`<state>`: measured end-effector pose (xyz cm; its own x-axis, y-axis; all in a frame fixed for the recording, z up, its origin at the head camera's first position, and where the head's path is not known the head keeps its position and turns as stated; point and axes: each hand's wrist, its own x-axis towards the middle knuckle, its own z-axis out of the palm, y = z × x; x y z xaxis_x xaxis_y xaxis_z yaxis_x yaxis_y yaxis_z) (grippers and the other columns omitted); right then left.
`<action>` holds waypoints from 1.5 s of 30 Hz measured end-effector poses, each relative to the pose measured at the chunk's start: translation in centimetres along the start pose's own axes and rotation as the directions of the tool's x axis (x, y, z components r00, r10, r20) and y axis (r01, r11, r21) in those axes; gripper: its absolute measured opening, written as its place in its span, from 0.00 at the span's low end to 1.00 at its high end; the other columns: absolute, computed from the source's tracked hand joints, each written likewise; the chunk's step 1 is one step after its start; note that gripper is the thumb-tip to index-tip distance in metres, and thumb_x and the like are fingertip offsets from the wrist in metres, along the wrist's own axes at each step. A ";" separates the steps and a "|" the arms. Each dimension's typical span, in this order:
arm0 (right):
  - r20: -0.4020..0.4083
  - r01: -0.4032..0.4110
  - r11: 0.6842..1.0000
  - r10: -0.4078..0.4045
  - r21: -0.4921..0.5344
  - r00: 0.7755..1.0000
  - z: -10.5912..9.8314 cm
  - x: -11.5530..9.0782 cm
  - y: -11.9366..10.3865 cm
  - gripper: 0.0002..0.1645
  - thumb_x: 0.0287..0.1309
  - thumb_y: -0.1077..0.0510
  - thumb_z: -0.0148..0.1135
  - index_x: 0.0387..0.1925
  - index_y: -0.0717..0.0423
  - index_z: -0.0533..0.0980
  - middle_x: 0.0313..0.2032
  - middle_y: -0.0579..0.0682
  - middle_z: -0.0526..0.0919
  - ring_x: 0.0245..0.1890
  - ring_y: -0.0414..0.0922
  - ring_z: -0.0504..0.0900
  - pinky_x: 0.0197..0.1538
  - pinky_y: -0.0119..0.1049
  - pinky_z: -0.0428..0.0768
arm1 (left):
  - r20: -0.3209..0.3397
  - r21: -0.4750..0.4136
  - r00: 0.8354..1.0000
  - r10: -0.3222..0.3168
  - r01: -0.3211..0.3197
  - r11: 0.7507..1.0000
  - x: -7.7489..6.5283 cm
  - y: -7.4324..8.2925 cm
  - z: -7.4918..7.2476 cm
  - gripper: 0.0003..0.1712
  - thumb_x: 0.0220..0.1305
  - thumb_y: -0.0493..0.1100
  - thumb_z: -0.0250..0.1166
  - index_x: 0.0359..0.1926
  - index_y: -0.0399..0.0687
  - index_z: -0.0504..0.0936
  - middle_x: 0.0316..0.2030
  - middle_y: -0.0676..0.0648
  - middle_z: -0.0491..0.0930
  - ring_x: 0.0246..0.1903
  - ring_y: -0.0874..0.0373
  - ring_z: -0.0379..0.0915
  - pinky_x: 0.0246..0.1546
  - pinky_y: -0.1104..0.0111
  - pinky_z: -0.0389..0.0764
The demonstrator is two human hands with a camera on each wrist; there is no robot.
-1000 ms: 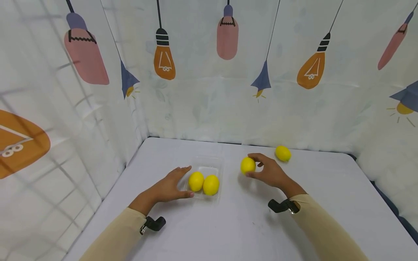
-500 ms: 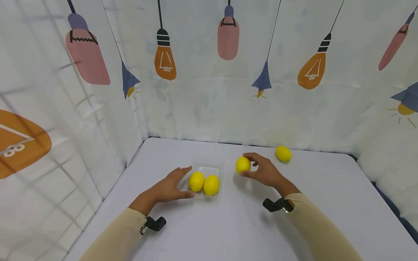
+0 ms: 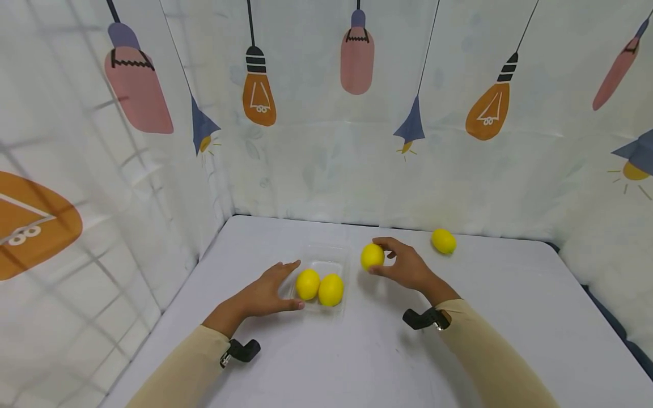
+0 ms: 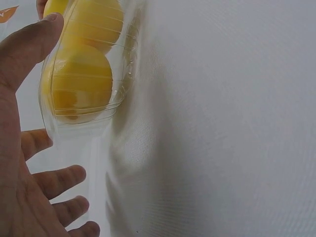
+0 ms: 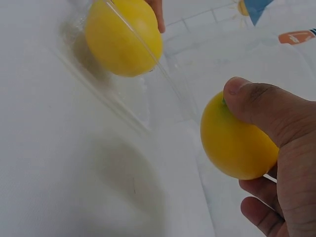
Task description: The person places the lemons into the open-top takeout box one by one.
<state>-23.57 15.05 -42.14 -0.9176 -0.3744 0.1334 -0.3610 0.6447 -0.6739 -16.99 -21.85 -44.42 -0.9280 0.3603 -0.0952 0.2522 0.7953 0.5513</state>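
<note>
Lemon [image 3: 371, 257] moved nearer the clear plastic tray [image 3: 327, 266], pinched in my right hand [image 3: 408, 268]; left hand [image 3: 262, 293] splayed at its rim. Mid-carry, I figured; next called for lowering inside.

The head camera looks forward and down from up high, far enough back to see the table [image 3: 357, 357], the left hand [image 3: 261, 293], the right hand [image 3: 406, 267] and the wall [image 3: 316, 170] behind. The left wrist camera [image 3: 245, 350] is very close to its hand and looks at the clear box [image 3: 326, 265], with the picture tipped sideways. The right wrist camera [image 3: 419, 319] is close too, looking past a held lemon [image 3: 372, 256] toward the box. All three views share that box.
</note>
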 end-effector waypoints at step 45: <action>0.048 0.039 0.999 -0.041 0.028 0.998 4.3 2.8 -3.4 0.46 0.52 0.45 0.80 0.71 0.46 0.72 0.61 0.46 0.79 0.57 0.56 0.78 0.56 0.47 0.79 | -0.001 -0.016 1.000 -0.010 0.010 1.000 0.1 -0.3 0.2 0.62 0.53 0.71 0.74 0.81 0.57 0.55 0.78 0.44 0.57 0.78 0.38 0.39 0.72 0.36 0.49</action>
<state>-24.24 8.94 -42.65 -0.8932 -0.4317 0.1257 -0.3919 0.6105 -0.6883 -17.09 -22.02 -44.76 -0.9307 0.3518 -0.1004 0.2383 0.7911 0.5633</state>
